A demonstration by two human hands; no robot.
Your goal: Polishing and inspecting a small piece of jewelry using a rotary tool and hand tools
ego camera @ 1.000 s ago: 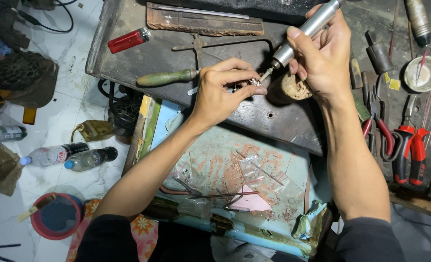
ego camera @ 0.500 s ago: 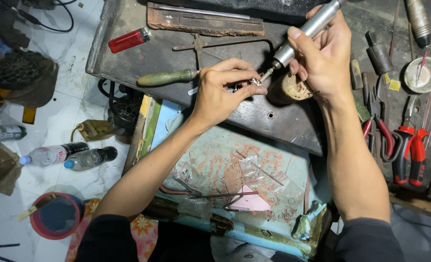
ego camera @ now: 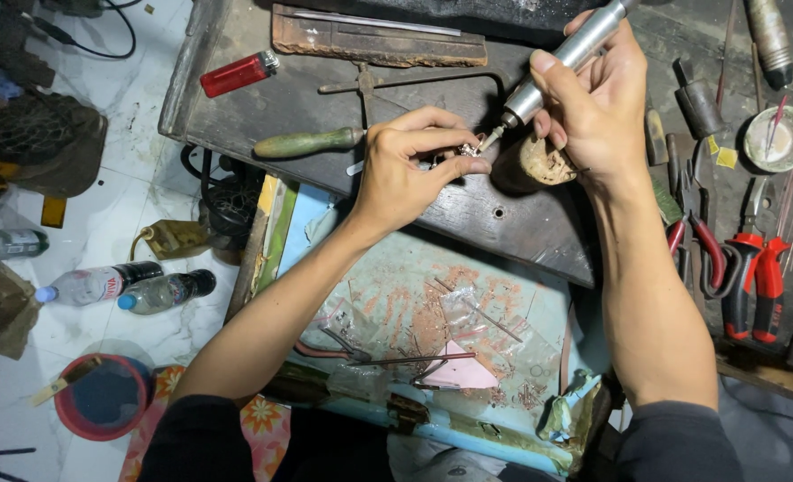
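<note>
A dark metal worktop carries a red lighter and a green-handled tool. The right hand is wrapped around a silver rotary handpiece, whose tip meets the small silvery piece pinched by the left hand above the worktop's front edge. If the bit skids, it would likely nick those pinching fingertips, or the piece could fly loose.
</note>
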